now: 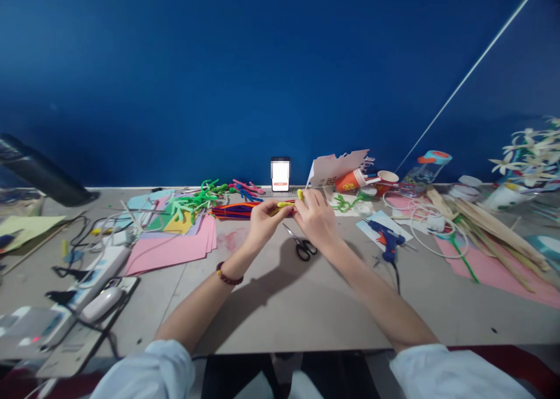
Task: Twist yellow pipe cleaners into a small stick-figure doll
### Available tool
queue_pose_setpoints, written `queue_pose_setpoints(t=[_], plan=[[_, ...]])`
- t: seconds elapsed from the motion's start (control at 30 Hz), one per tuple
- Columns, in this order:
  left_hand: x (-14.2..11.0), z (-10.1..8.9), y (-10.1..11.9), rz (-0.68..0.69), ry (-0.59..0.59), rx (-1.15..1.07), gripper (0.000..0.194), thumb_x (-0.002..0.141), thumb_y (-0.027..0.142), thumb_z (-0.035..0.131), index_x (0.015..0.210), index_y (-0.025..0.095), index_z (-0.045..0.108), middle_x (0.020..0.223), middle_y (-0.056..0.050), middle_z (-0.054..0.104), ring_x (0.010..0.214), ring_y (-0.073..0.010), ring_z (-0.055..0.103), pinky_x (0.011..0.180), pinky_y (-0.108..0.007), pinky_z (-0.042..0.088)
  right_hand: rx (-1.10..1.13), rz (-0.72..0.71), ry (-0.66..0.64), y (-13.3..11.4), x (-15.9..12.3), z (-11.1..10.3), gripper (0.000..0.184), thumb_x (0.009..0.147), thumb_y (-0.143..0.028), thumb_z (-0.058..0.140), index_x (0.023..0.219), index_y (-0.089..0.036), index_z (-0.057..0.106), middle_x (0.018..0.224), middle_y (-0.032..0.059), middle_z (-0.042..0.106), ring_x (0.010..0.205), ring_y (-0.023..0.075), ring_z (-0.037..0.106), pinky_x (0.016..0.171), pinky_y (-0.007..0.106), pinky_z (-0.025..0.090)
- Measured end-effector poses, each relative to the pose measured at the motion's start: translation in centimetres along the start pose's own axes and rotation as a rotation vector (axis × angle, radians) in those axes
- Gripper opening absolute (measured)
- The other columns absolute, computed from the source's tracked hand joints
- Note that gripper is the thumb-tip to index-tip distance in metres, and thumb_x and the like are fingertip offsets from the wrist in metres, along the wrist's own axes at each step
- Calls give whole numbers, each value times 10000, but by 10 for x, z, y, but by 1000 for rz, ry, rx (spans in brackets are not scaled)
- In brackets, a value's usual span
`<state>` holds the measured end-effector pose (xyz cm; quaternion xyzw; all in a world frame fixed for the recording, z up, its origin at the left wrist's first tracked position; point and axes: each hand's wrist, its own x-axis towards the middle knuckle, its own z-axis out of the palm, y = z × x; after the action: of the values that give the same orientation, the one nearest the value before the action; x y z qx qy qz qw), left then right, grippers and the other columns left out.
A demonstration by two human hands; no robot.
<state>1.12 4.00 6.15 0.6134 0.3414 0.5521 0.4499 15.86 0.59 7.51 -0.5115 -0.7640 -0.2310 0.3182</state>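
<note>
A yellow pipe cleaner [285, 204] is held up between both hands, over the middle of the table. My left hand [265, 219] pinches one end of it between thumb and fingers. At its other side, the fingers of my right hand [315, 213] are closed on it, and a bent yellow tip shows above them. Black-handled scissors [303, 248] lie on the table just below the hands. Behind my left hand lies a bundle of red, orange and purple pipe cleaners [231, 210].
A lit phone [280, 174] leans against the blue wall. Left are green pipe cleaner shapes [196, 199], pink paper [168, 250] and a power strip [94, 288]. Right are a blue glue gun [387, 239], paper cups [350, 181], a looped white cable [464, 252] and dried husks [503, 230].
</note>
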Motion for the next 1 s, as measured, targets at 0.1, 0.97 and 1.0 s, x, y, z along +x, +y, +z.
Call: queue_pose_setpoints(t=[0.1,0.97,1.0], plan=[[-1,2,-1,10,64,2,253,706,395,750,734,152,687,738,-50,716,679,-163,652,631,-276,525,30,21,7,-2,-2,2,224,910,-138,455,951,-168,674,1049,155,606,1019,276,529,792,383,458],[1,-6,8,47,-281,-156,315,797,448,690,705,149,646,634,-23,612,602,-116,570,593,-250,483,1841,678,-787,29,3,9,269,738,-406,738,827,-153,714,799,56,698,778,172,648,782,315,501],[2,-7,8,61,-268,-144,315,788,447,699,701,149,653,655,-30,624,625,-119,579,607,-248,487,1840,689,-783,29,3,10,273,715,-399,760,824,-153,715,786,50,692,764,167,644,785,317,497]])
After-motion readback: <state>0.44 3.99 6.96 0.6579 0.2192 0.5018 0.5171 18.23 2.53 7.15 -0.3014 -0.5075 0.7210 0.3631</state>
